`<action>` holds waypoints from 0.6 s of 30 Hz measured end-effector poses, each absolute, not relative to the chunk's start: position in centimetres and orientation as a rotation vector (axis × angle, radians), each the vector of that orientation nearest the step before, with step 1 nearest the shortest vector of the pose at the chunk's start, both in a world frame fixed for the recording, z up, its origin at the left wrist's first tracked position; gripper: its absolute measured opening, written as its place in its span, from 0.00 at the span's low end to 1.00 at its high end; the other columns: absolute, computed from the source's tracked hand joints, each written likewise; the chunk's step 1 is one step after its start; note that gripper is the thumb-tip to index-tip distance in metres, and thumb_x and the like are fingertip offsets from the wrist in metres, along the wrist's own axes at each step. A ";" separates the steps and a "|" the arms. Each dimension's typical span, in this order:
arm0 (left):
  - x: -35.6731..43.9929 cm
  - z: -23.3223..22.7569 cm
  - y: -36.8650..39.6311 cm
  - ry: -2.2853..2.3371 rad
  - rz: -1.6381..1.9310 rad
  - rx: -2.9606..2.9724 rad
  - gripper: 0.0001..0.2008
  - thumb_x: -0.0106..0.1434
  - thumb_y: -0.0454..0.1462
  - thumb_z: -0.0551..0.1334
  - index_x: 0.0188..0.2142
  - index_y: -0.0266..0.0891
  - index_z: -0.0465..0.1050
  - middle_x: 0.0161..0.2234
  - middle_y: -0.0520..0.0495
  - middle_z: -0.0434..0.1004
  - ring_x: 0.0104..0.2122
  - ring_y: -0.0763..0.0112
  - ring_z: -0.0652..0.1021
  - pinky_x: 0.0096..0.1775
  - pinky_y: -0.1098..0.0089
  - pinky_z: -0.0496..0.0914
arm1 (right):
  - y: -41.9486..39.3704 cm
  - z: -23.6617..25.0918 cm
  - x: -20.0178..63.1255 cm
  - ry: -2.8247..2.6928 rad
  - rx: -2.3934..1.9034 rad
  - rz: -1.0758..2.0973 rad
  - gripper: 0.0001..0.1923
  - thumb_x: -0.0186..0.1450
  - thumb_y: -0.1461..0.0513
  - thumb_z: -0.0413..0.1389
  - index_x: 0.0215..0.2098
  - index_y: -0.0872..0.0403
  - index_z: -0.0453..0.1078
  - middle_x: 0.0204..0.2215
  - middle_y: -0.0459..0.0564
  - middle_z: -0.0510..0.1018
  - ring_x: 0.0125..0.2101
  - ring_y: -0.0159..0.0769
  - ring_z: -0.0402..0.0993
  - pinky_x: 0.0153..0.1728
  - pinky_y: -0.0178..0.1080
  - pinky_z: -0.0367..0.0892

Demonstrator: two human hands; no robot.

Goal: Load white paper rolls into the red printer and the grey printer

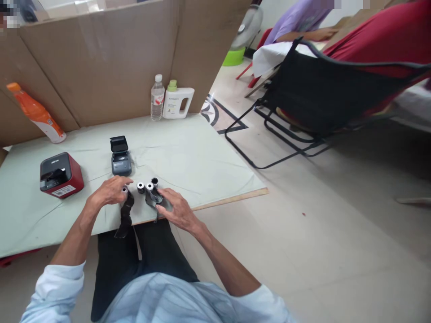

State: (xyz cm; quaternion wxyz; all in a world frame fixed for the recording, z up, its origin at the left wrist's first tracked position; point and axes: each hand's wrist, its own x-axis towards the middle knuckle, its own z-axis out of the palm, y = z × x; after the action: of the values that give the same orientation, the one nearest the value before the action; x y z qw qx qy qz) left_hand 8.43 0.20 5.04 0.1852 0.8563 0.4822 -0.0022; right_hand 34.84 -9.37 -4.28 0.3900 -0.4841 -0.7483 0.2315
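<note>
A small roll (pixel 125 189) is being pinched by the left hand (pixel 109 190) while loose rolls (pixel 148 187) (just between both hands) are being touched by the right hand (pixel 177 208).

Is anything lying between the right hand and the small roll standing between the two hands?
Yes. Between the right hand and the middle roll stand two more small rolls with a dark strip, which the fingers touch. The left hand rests on another roll with a dark strip.
</note>
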 end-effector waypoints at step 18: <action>9.3 6.5 0.8 1.194 0.603 2.151 0.19 0.51 0.31 0.59 0.42 0.37 0.82 0.32 0.49 0.80 0.27 0.71 0.74 0.32 0.71 0.69 | -7.2 -1.0 34.7 -1.611 -1.148 0.627 0.16 0.72 0.55 0.56 0.56 0.50 0.73 0.48 0.56 0.80 0.43 0.43 0.79 0.49 0.48 0.75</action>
State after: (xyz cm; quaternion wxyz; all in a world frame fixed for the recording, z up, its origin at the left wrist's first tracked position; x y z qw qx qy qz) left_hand 9.28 0.78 6.47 0.2994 0.8102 0.4498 0.2271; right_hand 34.71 -7.24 -1.04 0.5084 -0.4763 -0.6686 0.2601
